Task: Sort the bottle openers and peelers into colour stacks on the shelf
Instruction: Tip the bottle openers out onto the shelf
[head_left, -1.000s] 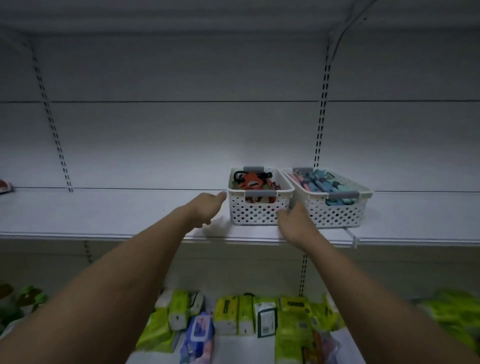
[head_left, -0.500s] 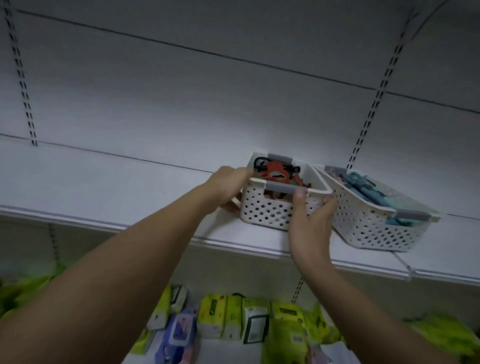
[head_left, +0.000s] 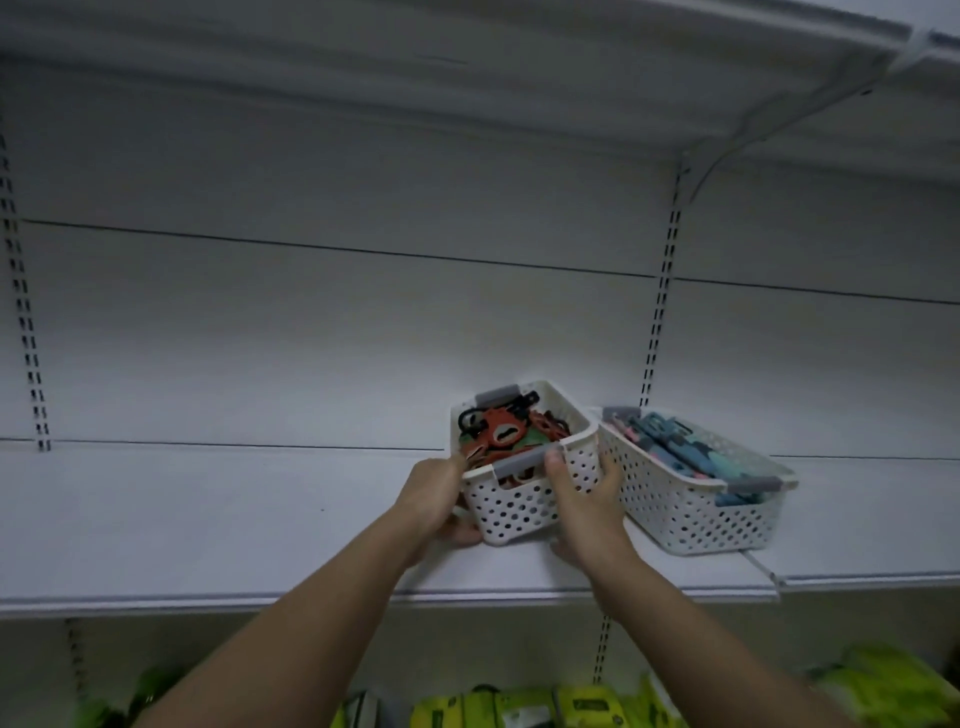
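- The shelf (head_left: 208, 525) carried two white baskets, side by side;
- the right basket (head_left: 691, 512), at 3 o'clock, held bluish peelers (head_left: 675, 447);
- the left basket (head_left: 519, 506), tilted, held orange and black bottle openers (head_left: 498, 431);
- left hand (head_left: 434, 501) and right hand (head_left: 584, 499) gripped its sides, fingers curled.

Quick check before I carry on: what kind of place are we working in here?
Most likely a shop aisle or stockroom. The white shelf hangs on slotted wall uprights, packaged goods in yellow-green wrappers fill the level below, and two perforated baskets hold stock; both hands grip the left basket.
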